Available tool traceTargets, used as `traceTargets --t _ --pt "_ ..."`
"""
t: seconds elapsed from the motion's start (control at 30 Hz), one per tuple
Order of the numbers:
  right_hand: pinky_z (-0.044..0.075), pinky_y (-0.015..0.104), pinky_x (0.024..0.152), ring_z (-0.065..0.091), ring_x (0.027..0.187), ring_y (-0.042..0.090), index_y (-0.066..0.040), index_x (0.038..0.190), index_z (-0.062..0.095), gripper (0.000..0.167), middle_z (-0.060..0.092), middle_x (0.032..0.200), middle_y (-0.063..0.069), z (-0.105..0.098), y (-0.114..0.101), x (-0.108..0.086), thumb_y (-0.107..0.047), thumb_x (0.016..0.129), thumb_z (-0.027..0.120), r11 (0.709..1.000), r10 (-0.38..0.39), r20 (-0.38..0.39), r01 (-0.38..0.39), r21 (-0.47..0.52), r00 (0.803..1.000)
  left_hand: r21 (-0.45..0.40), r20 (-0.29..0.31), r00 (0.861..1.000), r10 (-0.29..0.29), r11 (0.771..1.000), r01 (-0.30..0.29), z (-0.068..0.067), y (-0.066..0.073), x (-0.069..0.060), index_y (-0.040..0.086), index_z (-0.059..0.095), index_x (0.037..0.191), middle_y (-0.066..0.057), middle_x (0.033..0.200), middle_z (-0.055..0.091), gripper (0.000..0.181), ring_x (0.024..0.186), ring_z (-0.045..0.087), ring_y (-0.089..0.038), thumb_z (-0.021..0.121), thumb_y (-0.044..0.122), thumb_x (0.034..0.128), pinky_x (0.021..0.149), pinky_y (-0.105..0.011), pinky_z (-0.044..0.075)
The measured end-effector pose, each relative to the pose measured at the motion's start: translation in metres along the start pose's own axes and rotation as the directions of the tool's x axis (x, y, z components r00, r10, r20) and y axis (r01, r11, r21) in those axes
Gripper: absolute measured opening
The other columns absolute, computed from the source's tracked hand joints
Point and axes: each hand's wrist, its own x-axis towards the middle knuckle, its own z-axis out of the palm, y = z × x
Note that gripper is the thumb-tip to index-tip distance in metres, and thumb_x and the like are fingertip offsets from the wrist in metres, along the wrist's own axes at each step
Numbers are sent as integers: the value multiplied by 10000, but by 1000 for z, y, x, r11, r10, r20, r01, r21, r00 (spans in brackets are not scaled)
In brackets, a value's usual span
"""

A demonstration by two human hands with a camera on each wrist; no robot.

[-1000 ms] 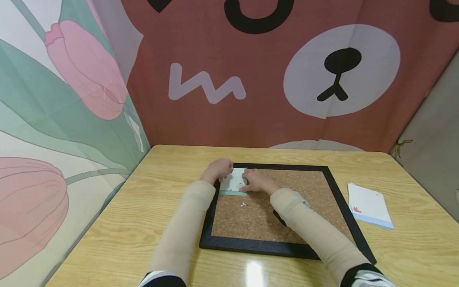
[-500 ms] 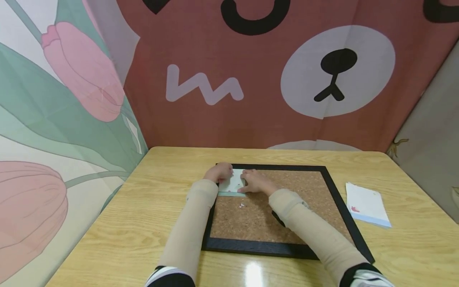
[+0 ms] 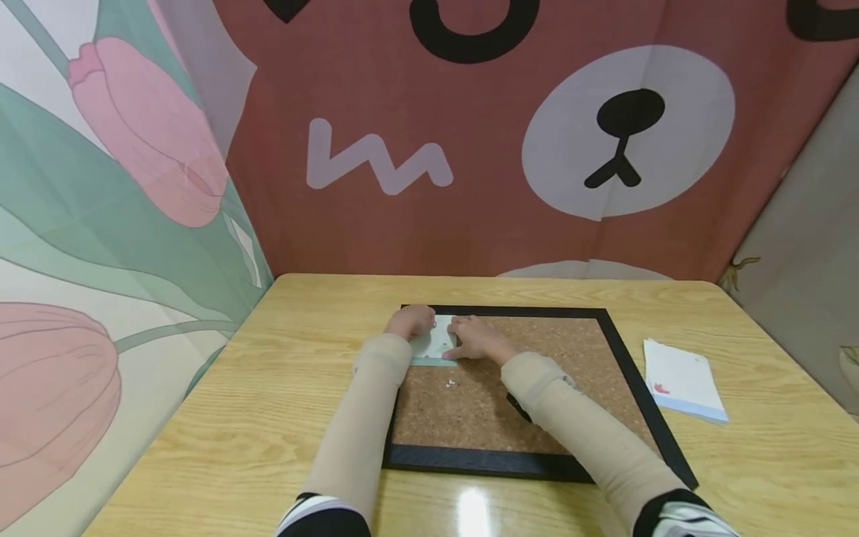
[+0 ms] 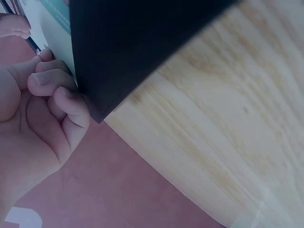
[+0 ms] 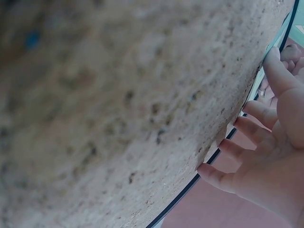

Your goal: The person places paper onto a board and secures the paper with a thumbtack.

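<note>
A pale paper sheet with a green lower strip (image 3: 432, 344) lies at the upper left of the black-framed cork board (image 3: 463, 421). My left hand (image 3: 411, 322) is at the sheet's upper left. Its fingers are curled, and thumb and index pinch a small shiny push pin (image 4: 39, 52), mostly hidden, against the paper. My right hand (image 3: 479, 341) rests at the sheet's right edge; in the right wrist view its fingers (image 5: 256, 128) are spread, their tips touching the paper and cork. Below the sheet, several tiny clear-white bits (image 3: 451, 383) lie on the cork, too small to identify.
Right of the board, a stack of white note sheets with a blue strip (image 3: 684, 382) lies on the wooden table (image 3: 221, 425). The board's black frame (image 3: 496, 461) forms a raised edge. A brown printed cloth (image 3: 389, 239) hangs behind the table.
The left hand and forearm have shifted slightly right and inward over the paper's upper left. The right hand stays at the paper's right edge. The head view has drifted slightly.
</note>
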Motion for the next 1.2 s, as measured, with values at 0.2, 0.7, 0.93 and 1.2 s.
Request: traceTargets --t 0.2,0.7,0.93,1.2 --pt "194 536 987 229 1279 339 -113 1274 484 585 296 1414 98 1 0 0 -451 810 600 1000 3 -2 -3 -5 1000 -43 10 1000 -20 999 20 -1 0 -4 78 561 1050 -96 1011 512 220 700 436 -205 388 171 949 634 -289 353" --pt "196 557 974 233 1274 347 -110 1278 481 589 297 1413 104 1 0 1 -449 811 600 1000 10 2 -10 -10 1000 82 8 998 -59 995 58 1 3 2 49 591 993 -82 779 531 237 495 334 -141 413 202 955 473 -247 311" --pt "190 559 976 217 1281 351 -106 1286 471 598 288 1416 109 1 1 1 -448 812 599 1000 8 1 -8 -1 1000 91 -37 997 -61 994 64 2 3 2 36 594 1034 -75 823 544 258 613 436 -176 435 220 949 587 -279 377" --pt "187 559 977 217 1282 350 -109 1287 469 594 287 1417 111 1 1 1 -449 816 594 1000 6 5 -6 -6 1000 130 -95 995 -24 991 36 6 3 4 37 614 991 -79 941 599 214 724 492 -183 477 190 929 719 -318 439"
